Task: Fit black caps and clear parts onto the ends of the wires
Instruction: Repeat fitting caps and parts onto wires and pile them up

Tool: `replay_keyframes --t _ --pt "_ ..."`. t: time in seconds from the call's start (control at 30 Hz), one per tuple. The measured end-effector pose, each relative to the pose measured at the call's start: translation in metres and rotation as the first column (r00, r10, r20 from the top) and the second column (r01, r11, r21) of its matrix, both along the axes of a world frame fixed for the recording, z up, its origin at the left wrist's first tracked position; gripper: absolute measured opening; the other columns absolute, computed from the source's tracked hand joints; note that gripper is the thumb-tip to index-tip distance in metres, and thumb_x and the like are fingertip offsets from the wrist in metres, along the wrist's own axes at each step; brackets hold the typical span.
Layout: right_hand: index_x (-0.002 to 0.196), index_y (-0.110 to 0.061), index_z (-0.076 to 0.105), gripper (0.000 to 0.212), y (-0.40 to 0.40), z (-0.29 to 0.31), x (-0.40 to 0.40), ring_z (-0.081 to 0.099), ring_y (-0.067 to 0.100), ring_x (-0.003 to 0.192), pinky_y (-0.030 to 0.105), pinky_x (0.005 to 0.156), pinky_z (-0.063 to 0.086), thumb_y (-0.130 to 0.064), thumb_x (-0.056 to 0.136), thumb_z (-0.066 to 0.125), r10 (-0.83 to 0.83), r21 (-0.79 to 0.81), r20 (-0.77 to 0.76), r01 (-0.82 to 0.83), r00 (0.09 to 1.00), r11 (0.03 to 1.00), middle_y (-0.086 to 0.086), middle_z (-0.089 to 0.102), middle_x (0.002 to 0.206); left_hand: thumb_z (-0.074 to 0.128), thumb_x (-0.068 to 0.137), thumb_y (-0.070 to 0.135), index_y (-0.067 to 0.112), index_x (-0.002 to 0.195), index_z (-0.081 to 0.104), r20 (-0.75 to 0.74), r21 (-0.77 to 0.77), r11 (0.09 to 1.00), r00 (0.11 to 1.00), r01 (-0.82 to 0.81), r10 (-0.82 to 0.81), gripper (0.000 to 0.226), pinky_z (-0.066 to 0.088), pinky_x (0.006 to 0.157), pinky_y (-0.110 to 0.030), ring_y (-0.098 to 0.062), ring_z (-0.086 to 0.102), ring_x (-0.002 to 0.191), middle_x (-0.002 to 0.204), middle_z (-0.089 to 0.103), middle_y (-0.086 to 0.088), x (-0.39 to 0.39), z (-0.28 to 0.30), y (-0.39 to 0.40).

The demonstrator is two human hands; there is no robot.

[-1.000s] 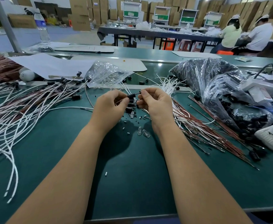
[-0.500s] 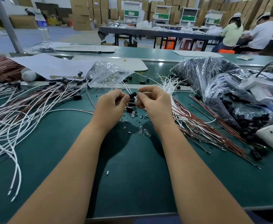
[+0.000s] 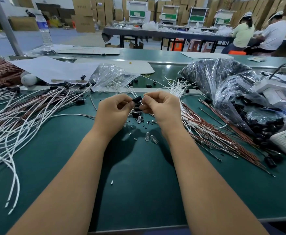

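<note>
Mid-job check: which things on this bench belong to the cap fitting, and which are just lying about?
Job:
small black plastic cap, in the grip of left hand and right hand
loose clear glass-like parts
white wires
clear bag of black caps

Lying about:
clear plastic water bottle
white paper sheet

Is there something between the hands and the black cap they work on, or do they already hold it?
Nothing visible stands between them. The left hand and the right hand both pinch the black cap at their fingertips, above the loose caps and clear parts on the green table.
</note>
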State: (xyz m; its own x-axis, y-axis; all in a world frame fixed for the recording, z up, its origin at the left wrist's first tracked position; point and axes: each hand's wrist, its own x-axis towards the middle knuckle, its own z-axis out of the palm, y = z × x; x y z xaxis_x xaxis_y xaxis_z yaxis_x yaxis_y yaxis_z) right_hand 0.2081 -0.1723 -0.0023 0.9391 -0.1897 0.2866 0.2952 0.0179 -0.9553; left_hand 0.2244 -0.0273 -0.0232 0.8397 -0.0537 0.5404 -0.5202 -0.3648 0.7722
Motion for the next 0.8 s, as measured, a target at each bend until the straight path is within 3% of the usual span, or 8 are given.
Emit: replay_keyframes --t 0.13,0.3,0.57,0.67,0.73,0.8 --pt "0.082 -0.006 0.064 0.014 0.0011 0.0004 0.0004 0.068 0.014 0.057 0.020 0.055 0.053 0.005 0.089 0.060 0.031 0.021 -0.002 -0.031 1.000 0.999 0.005 0.067 0.067 0.065 0.089 0.010 0.028 0.074 0.066 -0.036 -0.030 0.999 0.999 0.029 -0.030 0.023 0.035 0.050 -0.019 -0.007 0.042 0.052 0.058 0.056 0.003 0.0009 -0.0007 0.0002" --pt "0.083 -0.005 0.063 0.012 0.0005 -0.0003 0.0003 0.067 0.013 0.055 0.020 0.056 0.054 0.002 0.091 0.059 0.012 0.016 -0.015 -0.011 1.000 1.000 0.004 0.066 0.065 0.064 0.088 0.002 0.023 0.075 0.068 -0.087 -0.133 0.983 0.987 0.125 -0.137 0.025 0.037 0.060 -0.029 -0.015 0.046 0.062 0.065 0.057 -0.006 -0.0010 0.0024 -0.0002" --pt "0.080 -0.009 0.062 0.015 0.0017 -0.0024 0.0007 0.066 0.008 0.052 0.018 0.054 0.052 0.003 0.089 0.062 -0.019 -0.039 -0.017 0.018 1.000 0.999 0.005 0.067 0.067 0.062 0.089 0.000 0.015 0.078 0.068 -0.128 -0.135 0.982 0.980 0.134 -0.152 0.019 0.040 0.057 -0.020 -0.008 0.046 0.057 0.064 0.059 -0.004 -0.0053 0.0038 -0.0022" --pt "0.077 -0.014 0.062 0.018 0.0017 -0.0034 0.0024 0.067 0.008 0.055 0.021 0.057 0.054 0.001 0.086 0.066 -0.087 -0.134 0.032 0.090 0.996 0.987 0.003 0.067 0.067 0.062 0.090 0.001 0.008 0.080 0.067 -0.129 -0.121 0.986 0.983 0.114 -0.129 0.013 0.041 0.062 -0.029 -0.015 0.049 0.063 0.073 0.062 -0.023 -0.0063 0.0051 -0.0028" --pt "0.072 -0.017 0.062 0.022 0.0015 -0.0040 0.0029 0.067 0.008 0.056 0.022 0.058 0.054 0.000 0.085 0.066 -0.107 -0.173 0.054 0.115 0.993 0.978 0.001 0.066 0.064 0.063 0.090 0.003 0.009 0.079 0.067 -0.120 -0.096 0.992 0.988 0.086 -0.098 0.012 0.042 0.064 -0.030 -0.017 0.051 0.064 0.077 0.064 -0.026 -0.0064 0.0054 -0.0032" --pt "0.071 -0.018 0.062 0.022 0.0021 -0.0050 0.0025 0.070 0.014 0.060 0.033 0.064 0.059 -0.001 0.084 0.064 -0.121 -0.208 0.058 0.130 0.991 0.969 0.004 0.068 0.065 0.066 0.089 0.008 0.009 0.079 0.068 -0.106 -0.080 0.995 0.992 0.056 -0.064 0.010 0.042 0.062 -0.029 -0.015 0.052 0.063 0.075 0.066 -0.023 -0.0061 0.0054 -0.0026"
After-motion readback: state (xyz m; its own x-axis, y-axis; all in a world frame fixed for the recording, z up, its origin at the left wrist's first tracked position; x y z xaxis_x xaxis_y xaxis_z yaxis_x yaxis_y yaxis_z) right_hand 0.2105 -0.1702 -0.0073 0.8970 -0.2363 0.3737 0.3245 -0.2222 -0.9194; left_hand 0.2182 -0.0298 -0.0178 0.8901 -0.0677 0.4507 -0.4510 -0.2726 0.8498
